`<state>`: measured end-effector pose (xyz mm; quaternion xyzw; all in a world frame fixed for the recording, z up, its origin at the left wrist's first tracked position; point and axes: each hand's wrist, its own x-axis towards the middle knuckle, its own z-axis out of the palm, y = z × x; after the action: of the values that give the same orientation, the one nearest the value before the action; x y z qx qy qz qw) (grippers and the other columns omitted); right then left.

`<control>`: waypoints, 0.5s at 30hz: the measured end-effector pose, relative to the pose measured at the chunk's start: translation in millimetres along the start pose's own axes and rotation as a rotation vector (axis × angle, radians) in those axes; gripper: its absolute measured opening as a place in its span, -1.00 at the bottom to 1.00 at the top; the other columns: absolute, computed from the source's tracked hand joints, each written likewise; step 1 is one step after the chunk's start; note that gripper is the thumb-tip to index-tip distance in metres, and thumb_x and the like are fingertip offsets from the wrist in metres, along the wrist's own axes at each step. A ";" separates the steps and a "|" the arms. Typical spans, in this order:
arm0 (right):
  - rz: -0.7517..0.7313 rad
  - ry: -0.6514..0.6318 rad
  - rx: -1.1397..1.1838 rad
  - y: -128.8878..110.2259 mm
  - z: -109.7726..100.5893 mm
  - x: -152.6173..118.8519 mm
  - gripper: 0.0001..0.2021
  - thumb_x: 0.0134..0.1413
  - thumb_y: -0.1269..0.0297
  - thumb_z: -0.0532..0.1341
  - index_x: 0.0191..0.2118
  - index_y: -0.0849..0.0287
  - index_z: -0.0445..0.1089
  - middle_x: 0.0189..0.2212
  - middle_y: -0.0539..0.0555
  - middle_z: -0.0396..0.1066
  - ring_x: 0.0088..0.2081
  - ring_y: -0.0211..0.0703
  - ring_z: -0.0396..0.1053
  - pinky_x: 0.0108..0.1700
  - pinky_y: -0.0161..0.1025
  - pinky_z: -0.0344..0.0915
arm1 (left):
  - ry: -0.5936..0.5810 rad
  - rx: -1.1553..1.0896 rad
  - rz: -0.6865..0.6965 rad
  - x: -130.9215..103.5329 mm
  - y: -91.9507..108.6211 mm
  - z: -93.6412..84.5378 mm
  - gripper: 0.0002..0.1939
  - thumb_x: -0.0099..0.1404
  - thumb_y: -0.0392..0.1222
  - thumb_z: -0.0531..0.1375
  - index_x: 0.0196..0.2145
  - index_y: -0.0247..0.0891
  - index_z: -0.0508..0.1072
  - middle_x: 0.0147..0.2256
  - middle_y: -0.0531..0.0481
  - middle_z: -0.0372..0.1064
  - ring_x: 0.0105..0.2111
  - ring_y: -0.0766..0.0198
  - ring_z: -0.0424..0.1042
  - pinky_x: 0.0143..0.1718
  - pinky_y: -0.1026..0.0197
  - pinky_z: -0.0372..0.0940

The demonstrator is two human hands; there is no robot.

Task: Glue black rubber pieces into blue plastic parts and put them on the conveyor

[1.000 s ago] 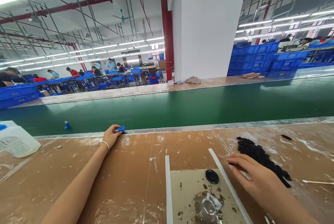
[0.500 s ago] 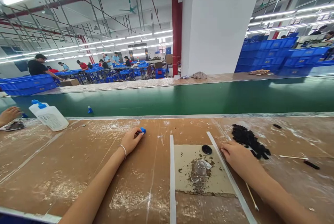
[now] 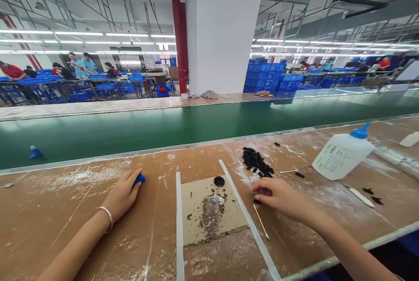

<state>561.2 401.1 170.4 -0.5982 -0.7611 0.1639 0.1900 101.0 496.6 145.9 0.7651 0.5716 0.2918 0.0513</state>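
My left hand [image 3: 121, 193] rests on the brown taped table [image 3: 65, 211], closed around a small blue part [image 3: 140, 179] that shows past the fingers. My right hand [image 3: 278, 196] lies on the table to the right of a white strip [image 3: 242, 211], its fingertips pinching a small black piece [image 3: 257, 201]. A pile of black pieces [image 3: 255, 162] lies just beyond it. Between my hands is a cardboard pad [image 3: 212, 211] with a round black cap [image 3: 219, 181], a small clear cup [image 3: 213, 205] and dark smears. A thin stick [image 3: 261, 222] lies by my right hand.
A white squeeze bottle with a blue cap [image 3: 342, 153] lies at the right. A green conveyor belt [image 3: 196, 128] runs beyond the table, with a blue part [image 3: 35, 152] on it at the left. Behind stand a white pillar [image 3: 224, 28], blue crates [image 3: 265, 76] and several people.
The view has swung right, bringing a squeeze bottle in at the right. My left hand drew back from the belt edge with the blue part. My right hand moved to a black piece.
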 end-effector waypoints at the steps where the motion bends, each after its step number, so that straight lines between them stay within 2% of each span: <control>1: -0.025 -0.026 -0.003 -2.5 1.6 -3.4 -0.81 -0.03 0.39 0.13 -0.30 0.14 0.48 -0.35 0.02 0.48 -0.33 -0.16 0.41 -0.28 -0.29 0.30 | -0.001 0.007 0.010 -0.5 2.4 0.0 -0.55 0.16 -0.02 -0.01 -0.06 -0.27 0.35 -0.10 -0.26 0.34 -0.06 -0.08 0.33 0.03 -0.07 0.20; 4: -0.076 -0.054 -0.036 -4.8 7.2 -8.8 -0.76 -0.02 0.48 0.10 -0.27 0.15 0.46 -0.27 0.05 0.45 -0.23 -0.14 0.39 -0.16 -0.24 0.30 | 0.012 -0.050 -0.017 -2.3 11.4 0.3 -0.54 0.14 0.03 0.03 -0.09 -0.28 0.37 -0.14 -0.22 0.36 -0.15 -0.05 0.37 -0.05 -0.05 0.27; 7: -0.100 -0.033 -0.088 -0.1 15.0 -9.8 -0.77 0.06 0.50 0.04 -0.28 0.20 0.43 -0.27 0.10 0.43 -0.20 -0.10 0.38 -0.12 -0.18 0.30 | 0.026 -0.182 -0.115 -5.1 22.1 1.0 -0.49 0.09 0.08 0.08 -0.08 -0.27 0.38 -0.20 -0.17 0.39 -0.24 0.01 0.39 -0.16 -0.02 0.32; 11: -0.132 0.024 -0.170 9.6 26.8 -14.1 -0.74 0.17 0.48 -0.02 -0.15 0.23 0.38 -0.21 0.16 0.38 -0.16 -0.08 0.36 -0.09 -0.13 0.31 | 0.032 -0.470 -0.263 -8.3 36.7 1.2 -0.36 -0.03 0.13 0.20 -0.03 -0.26 0.37 -0.23 -0.14 0.40 -0.25 0.05 0.39 -0.21 0.02 0.37; 15: -0.149 0.082 -0.272 17.3 34.3 -20.2 -0.64 0.09 0.61 -0.08 -0.13 0.25 0.37 -0.22 0.19 0.34 -0.22 -0.05 0.36 -0.11 -0.08 0.33 | -0.010 -0.754 -0.426 -9.0 49.3 -0.1 -0.27 -0.21 0.18 0.35 -0.09 -0.23 0.40 -0.19 -0.14 0.41 -0.23 0.04 0.42 -0.29 0.06 0.44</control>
<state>563.5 384.7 130.3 -0.5664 -0.8102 0.0201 0.1496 141.1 471.7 162.8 0.5593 0.5700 0.4594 0.3888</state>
